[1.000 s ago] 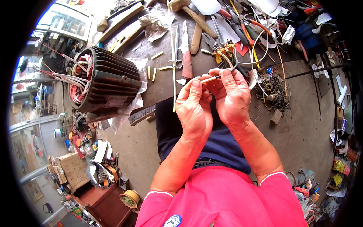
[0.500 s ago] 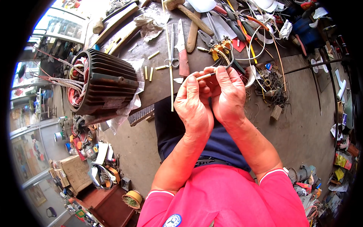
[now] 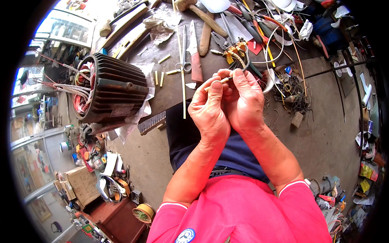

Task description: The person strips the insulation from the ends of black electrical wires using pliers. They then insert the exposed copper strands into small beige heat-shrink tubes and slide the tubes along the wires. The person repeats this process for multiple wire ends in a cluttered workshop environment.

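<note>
A short cream sleeve tube (image 3: 224,80) lies slantwise between my two hands, above the bench's front edge. My left hand (image 3: 208,115) is closed, its thumb pressing the tube against the fingers. My right hand (image 3: 245,105) pinches at the tube's other end, on what looks like a thin wire lead mostly hidden by the fingers. Just beyond the right fingertips is a copper-coloured part (image 3: 236,50) with leads curving down towards that hand. More cut sleeve pieces (image 3: 162,79), a long cream strip (image 3: 181,69), scissors (image 3: 184,52) and a red-handled knife (image 3: 196,60) lie left of my hands.
A ribbed motor housing (image 3: 117,87) with bundled wires stands at the left. Hammer (image 3: 206,18), pliers (image 3: 221,40) and loose white cable crowd the back. A tangle of wire (image 3: 293,87) lies on the floor to the right, beside a small wood block (image 3: 297,119).
The left thumb has shifted up and right along the tube, towards the right fingertips. More of the tube's left end now sticks out past the thumb. The dark bit between tube and right thumb is covered.
</note>
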The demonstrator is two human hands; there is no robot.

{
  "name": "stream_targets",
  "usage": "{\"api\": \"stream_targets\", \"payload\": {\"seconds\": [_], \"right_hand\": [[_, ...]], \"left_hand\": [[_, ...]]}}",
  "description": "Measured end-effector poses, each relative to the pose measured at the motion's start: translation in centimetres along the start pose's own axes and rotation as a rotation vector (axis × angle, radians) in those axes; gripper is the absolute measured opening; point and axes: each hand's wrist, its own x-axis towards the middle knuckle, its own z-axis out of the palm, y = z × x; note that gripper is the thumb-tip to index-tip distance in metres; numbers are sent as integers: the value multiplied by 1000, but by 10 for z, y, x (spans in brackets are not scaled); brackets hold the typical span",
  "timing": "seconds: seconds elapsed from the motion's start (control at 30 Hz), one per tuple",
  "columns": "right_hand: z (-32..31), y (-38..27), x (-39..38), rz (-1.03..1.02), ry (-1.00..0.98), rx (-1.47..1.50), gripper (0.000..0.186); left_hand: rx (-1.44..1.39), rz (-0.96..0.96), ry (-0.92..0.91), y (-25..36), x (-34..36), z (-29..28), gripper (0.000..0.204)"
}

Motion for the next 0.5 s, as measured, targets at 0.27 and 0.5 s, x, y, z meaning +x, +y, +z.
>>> {"api": "stream_targets", "payload": {"seconds": [0.27,0.5], "right_hand": [[0,0,3,-26,29,-64,25],[-2,-9,2,137,19,161,29]], "left_hand": [[161,112,-52,-7,1,4,17],[318,315,-129,-8,-1,10,21]]}}
